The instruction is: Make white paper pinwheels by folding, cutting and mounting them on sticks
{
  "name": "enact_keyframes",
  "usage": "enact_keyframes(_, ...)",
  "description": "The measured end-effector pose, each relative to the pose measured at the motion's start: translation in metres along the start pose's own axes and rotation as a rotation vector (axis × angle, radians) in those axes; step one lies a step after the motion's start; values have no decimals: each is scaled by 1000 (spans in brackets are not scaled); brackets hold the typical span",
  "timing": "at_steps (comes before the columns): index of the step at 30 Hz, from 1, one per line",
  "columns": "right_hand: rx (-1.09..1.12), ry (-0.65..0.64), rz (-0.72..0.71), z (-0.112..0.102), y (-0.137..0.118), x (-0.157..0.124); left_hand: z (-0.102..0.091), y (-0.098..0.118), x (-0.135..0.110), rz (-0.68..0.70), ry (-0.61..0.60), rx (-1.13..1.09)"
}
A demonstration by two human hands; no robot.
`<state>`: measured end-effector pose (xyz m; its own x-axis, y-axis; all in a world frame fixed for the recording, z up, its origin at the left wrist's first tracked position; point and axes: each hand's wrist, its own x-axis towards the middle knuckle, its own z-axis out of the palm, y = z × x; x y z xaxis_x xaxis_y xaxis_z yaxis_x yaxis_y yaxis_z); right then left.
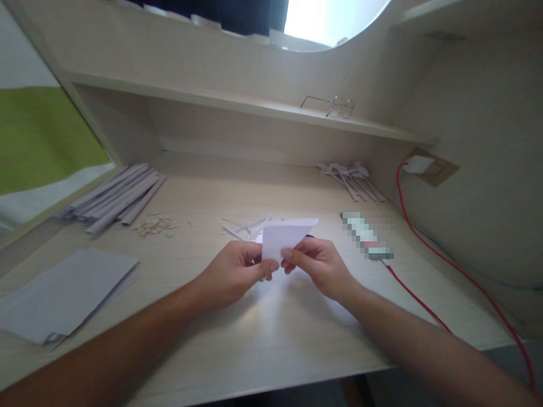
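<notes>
A folded paper is held above the desk, near paper scraps; its lower left corner is pinched between thumb and fingers of the left hand, its lower right edge by those of the right hand

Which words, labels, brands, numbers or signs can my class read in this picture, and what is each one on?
None can be read.
Device with the red cable: its screen is pixelated, so any text is hidden.
Folded paper: no writing shows on the side in view.
Paper sheets at the left: dark marks at the near corner, too blurred to read.
</notes>
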<state>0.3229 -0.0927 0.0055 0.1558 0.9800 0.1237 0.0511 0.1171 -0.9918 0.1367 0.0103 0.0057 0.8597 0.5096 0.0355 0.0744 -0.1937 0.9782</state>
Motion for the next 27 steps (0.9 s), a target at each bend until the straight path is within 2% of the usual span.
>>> enact_keyframes(8, 6, 144, -44, -17, -3, 7, -1, 4, -1, -96, -32, -8)
enact_keyframes(13, 45, 183, -65, -19, -3, 6, -1, 2, 0, -146, -119, -88)
enact_keyframes(15, -25, 182, -99, -17, -4, 4, -2, 2, 0, -126, -64, -99)
enact_keyframes(19, -151, 155, -127, -14, -7, 1, -5, 6, 0, 15, 184, 3)
enact_keyframes(27, -138, 123, -136, -18, -10, 1, -6, 4, -1, 32, 189, 15)
